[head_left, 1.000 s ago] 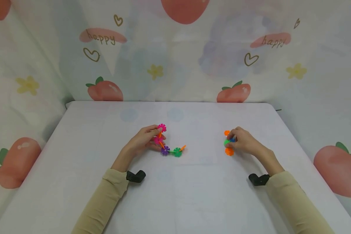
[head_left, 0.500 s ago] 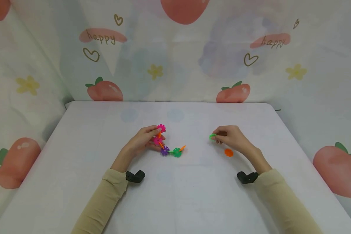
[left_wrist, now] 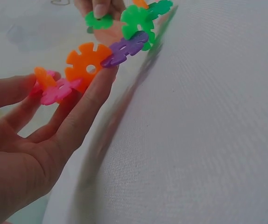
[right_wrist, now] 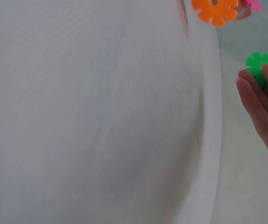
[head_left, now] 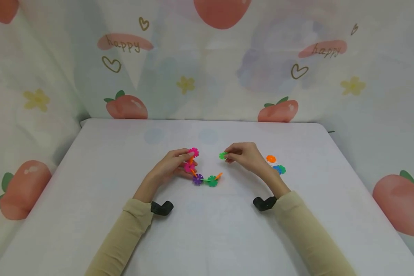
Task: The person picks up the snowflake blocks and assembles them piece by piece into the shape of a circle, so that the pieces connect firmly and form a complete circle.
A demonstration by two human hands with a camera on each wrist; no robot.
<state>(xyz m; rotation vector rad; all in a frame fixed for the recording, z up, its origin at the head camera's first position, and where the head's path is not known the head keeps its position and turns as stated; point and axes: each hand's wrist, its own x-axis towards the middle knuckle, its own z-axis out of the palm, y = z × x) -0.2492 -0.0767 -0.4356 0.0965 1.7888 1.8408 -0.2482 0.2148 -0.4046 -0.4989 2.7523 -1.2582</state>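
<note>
A broad white desk [head_left: 207, 230] with rounded far corners carries an orange flower-shaped plastic disc [head_left: 271, 158]. Near it lie a blue plastic disc [head_left: 277, 168] and a green notched plastic disc [head_left: 283, 169], overlapping in view.

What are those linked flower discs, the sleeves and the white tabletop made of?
Discs: probably plastic, smooth and bright, with uniform colour and clean-cut notches. Sleeves: matt cloth, judging by the folded cuffs and soft creases; which fibre, I can't tell. Tabletop: matt white, perhaps cloth or a textured sheet; the left wrist view shows fine grain.
</note>
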